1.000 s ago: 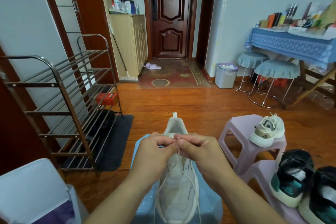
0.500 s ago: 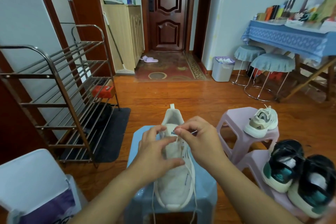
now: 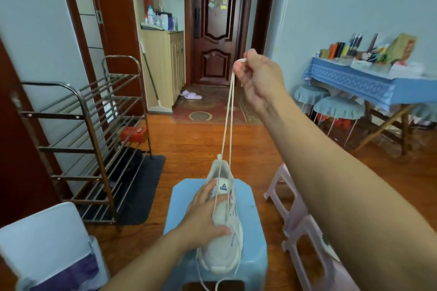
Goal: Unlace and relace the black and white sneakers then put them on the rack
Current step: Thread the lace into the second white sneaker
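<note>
- A pale sneaker is lying on a light blue stool close in front of the person, toe pointing toward the camera and heel pointing away
- The left hand is resting on the left side of the sneaker and pressing it onto the stool, fingers spread along the upper beside the tongue and thumb lying across the toe area
- Loose ends of the lace are hanging over the front edge of the stool
- Two lilac stools are standing just to the right of the blue stool, partly hidden behind the right forearm
- A white chair back with purple cloth below it is showing at the lower left
- The right hand is raised well above and beyond the sneaker, pinching the lace between thumb and curled fingers, so that two strands are stretching in nearly straight lines from the shoe up to the hand; the two hands are well apart
- A metal shoe rack is standing against the left wall on a dark mat, with an orange box sitting on one shelf
- A table with a blue cloth is standing at the far right with two covered round stools in front of it
- A dark wooden door is closing off the far end of the room, with pale slippers lying on a rug before it
</note>
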Available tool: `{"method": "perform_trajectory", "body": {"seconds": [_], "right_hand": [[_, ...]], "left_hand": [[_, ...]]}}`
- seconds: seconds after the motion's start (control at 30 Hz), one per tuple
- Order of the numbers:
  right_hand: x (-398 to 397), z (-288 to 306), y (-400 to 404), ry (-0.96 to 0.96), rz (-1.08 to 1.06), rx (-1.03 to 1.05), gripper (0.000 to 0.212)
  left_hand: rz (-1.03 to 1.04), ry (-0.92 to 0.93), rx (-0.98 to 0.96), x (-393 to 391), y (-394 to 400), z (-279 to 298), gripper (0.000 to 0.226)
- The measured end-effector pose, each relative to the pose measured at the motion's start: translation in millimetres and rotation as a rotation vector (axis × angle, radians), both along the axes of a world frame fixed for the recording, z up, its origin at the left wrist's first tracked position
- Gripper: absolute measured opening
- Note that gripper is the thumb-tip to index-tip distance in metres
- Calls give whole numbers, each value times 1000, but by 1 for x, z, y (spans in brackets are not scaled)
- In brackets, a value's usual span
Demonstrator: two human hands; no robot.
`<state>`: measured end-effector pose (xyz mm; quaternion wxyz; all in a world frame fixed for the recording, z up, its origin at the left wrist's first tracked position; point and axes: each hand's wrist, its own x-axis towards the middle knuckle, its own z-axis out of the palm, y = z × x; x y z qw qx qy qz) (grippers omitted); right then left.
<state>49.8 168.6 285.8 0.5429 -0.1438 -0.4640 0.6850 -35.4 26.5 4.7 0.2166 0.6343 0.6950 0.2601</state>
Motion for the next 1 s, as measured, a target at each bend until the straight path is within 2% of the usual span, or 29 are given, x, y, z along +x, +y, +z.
{"method": "perform_trajectory", "body": {"seconds": [0.07,0.13,0.2,0.27,0.37,0.5,0.6,0.67,0.73,0.77,0.8,0.83,0.93,0.97,1.0], "right_hand": [[-7,3,4,-23,28,-35,17],[-12,-7,11,-70,55,-63,14],[-15,-18,21,-91,46,-102,13],[-17,-28,30,-108,24,-151,11],[-18,-48,43,-150,-7,-240,9],[-18,-58,59,-161,-39,-294,9],[-19,-64,64,-235,-4,-284,17],[-13,-84,57,-483,101,-178,38],[3,-112,44,-881,61,45,59],[14,-126,36,-1028,-7,148,57],[30,-143,26,-1122,-35,198,47],[46,-160,14,-1163,26,208,32],[81,-203,-32,-1175,416,169,9],[82,-213,-47,-1143,445,174,8],[79,-222,-55,-1112,416,190,17]], "left_hand": [[17,-184,-19,3,1,12,46],[48,-465,-36,8,0,29,14],[53,-624,-36,13,-2,45,26],[47,-615,-31,14,-5,53,33],[97,-560,-24,15,-11,60,31],[104,-379,-21,13,-13,69,33],[139,-395,-96,11,-12,73,33],[176,-433,-117,11,-9,75,32],[216,-488,-102,13,-4,73,33],[235,-518,-90,12,-1,72,33],[243,-549,-82,12,3,69,34],[245,-563,-81,12,5,69,34],[204,-556,-48,11,13,61,33],[187,-531,-48,13,13,62,32],[173,-506,-40,13,16,60,32]]}}
